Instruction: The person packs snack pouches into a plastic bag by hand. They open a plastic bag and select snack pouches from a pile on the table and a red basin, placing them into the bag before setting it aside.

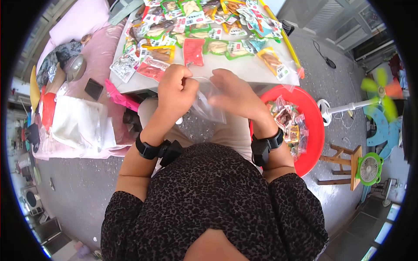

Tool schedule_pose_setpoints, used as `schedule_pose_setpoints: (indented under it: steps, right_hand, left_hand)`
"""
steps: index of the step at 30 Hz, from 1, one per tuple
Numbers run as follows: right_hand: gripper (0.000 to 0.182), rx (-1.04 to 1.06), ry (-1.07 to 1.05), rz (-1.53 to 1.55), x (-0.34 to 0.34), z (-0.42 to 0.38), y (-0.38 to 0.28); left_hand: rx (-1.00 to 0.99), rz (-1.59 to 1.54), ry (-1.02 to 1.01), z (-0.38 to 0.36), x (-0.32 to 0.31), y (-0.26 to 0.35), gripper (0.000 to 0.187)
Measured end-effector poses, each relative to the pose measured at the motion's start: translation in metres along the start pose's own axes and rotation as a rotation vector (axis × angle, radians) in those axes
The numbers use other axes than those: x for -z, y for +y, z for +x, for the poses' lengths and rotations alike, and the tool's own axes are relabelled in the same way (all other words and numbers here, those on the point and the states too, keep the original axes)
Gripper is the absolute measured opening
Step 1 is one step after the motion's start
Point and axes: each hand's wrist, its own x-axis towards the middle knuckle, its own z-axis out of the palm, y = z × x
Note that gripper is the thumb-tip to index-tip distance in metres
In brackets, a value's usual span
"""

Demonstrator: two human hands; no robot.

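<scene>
My left hand (177,89) is closed in a pinch on the top edge of a clear plastic bag (202,106), which hangs over my lap. Beside the bag, my right hand (233,93) has its fingers apart and slightly blurred; whether it touches the plastic is unclear. Just beyond both hands, a red packet (193,52) and a second red-and-white packet (152,67) lie on the white table (244,71). Many green, yellow and white food packets (178,26) are spread behind them.
A red tub (315,135) holding small packets stands right of my knees. Farther right are a wooden stool (355,167), a green fan (370,168) and a standing fan (381,92). Left is a pink-covered bed (98,58) with a white cloth (78,122).
</scene>
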Motion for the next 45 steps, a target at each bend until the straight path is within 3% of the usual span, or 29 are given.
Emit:
schedule_pose_setpoints:
  steps: [3,6,9,12,18,24,27,29,31,33,35,38,41,45]
  right_hand:
    - [0.077,-0.075,-0.075,-0.251,-0.01,-0.005,-0.004]
    - [0.064,0.046,0.03,-0.334,-0.025,-0.007,0.018]
    - [0.045,-0.014,-0.007,-0.356,-0.022,-0.008,0.026]
    - [0.03,0.062,0.08,-0.44,-0.026,-0.014,0.045]
    - [0.015,0.097,0.11,-0.433,-0.031,-0.025,0.061]
    - [0.012,0.063,0.172,-0.194,-0.017,-0.048,0.068]
    - [0.01,0.154,0.269,-0.315,0.019,-0.07,0.081]
    - [0.008,-0.2,0.346,-0.079,0.051,-0.09,0.074]
    - [0.007,-0.296,0.529,0.154,0.077,-0.112,0.072]
    - [0.008,-0.248,0.637,0.158,0.107,-0.14,0.103]
    - [0.007,-0.349,0.729,0.168,0.128,-0.167,0.119]
    - [0.008,-0.415,0.766,0.067,0.148,-0.207,0.166]
    - [0.011,-0.602,0.733,-0.342,0.153,-0.248,0.233]
    - [0.018,-0.802,0.653,-0.675,0.125,-0.284,0.292]
  left_hand:
    - [0.068,-0.023,-0.033,-0.006,-0.006,0.009,0.008]
    - [0.145,-0.109,-0.08,-0.014,-0.013,0.011,0.008]
    - [0.079,-0.136,-0.128,-0.024,-0.02,0.01,0.007]
    - [0.102,-0.135,-0.182,-0.035,-0.026,0.006,0.007]
    - [0.145,-0.166,-0.274,-0.047,-0.031,0.008,0.007]
    - [0.063,-0.25,-0.495,-0.05,-0.027,0.014,0.008]
    - [0.21,-0.336,-0.436,-0.054,-0.021,0.008,0.012]
    - [0.276,-0.301,-0.455,-0.057,-0.013,-0.006,0.014]
    - [0.337,-0.229,-0.457,-0.063,-0.007,-0.026,0.013]
    - [0.346,-0.166,-0.519,-0.077,-0.004,-0.05,0.012]
    - [0.404,-0.109,-0.576,-0.093,-0.001,-0.072,0.011]
    - [0.454,-0.02,-0.666,-0.12,0.004,-0.104,0.009]
    - [0.331,0.102,-0.654,-0.138,0.008,-0.116,0.009]
    - [0.327,0.144,-0.649,-0.141,0.006,-0.111,0.009]
